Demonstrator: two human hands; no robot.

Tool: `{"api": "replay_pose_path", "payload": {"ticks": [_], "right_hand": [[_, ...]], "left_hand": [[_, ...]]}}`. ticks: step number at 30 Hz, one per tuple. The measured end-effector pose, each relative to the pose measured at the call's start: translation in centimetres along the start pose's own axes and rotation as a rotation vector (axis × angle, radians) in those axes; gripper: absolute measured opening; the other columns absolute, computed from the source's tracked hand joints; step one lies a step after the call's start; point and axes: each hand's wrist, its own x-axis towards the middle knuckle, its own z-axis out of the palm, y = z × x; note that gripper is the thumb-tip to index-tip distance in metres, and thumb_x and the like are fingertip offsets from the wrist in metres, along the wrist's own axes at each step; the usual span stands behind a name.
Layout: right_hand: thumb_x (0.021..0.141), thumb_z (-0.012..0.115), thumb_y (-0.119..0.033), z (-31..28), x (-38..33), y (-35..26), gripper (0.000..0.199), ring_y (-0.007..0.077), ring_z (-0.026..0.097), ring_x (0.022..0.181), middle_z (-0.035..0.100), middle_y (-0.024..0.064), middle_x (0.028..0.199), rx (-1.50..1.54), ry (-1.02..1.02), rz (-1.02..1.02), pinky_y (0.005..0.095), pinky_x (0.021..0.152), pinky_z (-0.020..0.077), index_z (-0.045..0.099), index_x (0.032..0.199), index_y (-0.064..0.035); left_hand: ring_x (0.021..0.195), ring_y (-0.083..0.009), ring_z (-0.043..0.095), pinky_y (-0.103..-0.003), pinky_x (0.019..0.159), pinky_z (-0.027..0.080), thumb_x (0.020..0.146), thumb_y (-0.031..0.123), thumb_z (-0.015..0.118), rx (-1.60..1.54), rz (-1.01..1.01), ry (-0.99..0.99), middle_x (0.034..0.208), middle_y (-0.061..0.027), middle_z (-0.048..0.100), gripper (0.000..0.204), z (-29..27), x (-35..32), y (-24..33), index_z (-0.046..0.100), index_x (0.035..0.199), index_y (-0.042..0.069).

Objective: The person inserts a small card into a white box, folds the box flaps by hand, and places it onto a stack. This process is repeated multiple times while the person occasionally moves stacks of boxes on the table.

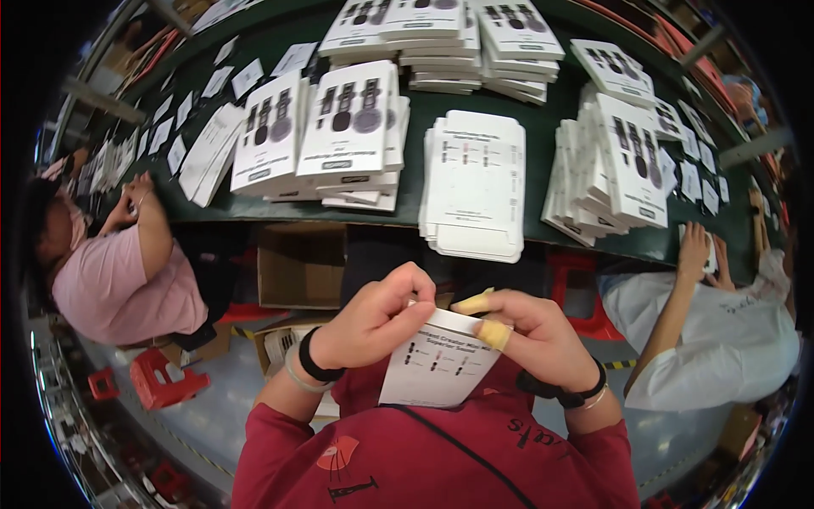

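Observation:
Close to my chest, a flat white carton (441,369) with printed pictures hangs upright between my hands. My left hand (381,314) is closed at its top left corner, fingers curled over the edge. At the top right, my right hand (538,331) pinches the carton's edge; its thumb and forefinger wear yellow finger covers. The top edge looks folded over, though my fingers partly hide it. Just beyond my hands lies a stack of flat white cartons (473,182), reaching slightly over the edge of the dark green table (407,204).
Piles of filled white boxes stand at the left (343,119), the back (441,51) and the right (627,161). Below the table are a brown cardboard box (301,267) and a red stool (165,377). Co-workers sit on the left (127,271) and right (712,331).

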Motion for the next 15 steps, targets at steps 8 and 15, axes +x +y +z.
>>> {"api": "replay_pose_path", "payload": {"ticks": [8,15], "right_hand": [[0.092,0.069,-0.003,1.5,-0.6,1.3,0.005,0.0144,0.069,0.093,0.074,0.0164,0.103,0.274,0.086,0.003,0.0279,0.080,0.0550,0.067,0.091,0.0014],[0.093,0.067,-0.007,0.1,-0.3,0.2,0.020,0.0182,0.071,0.094,0.072,0.0149,0.111,0.001,-0.106,-0.177,0.0284,0.081,0.0563,0.070,0.111,0.0024]], "left_hand": [[0.067,-0.0103,0.060,-0.024,0.059,0.046,0.094,0.008,0.067,0.091,0.314,0.210,0.079,-0.0066,0.065,0.014,1.2,-1.6,-3.3,0.054,0.091,0.003],[0.065,-0.0195,0.069,-0.029,0.057,0.051,0.090,0.016,0.074,0.367,0.185,0.043,0.078,-0.0116,0.070,0.025,-0.9,-1.8,2.3,0.063,0.105,0.000]]}}
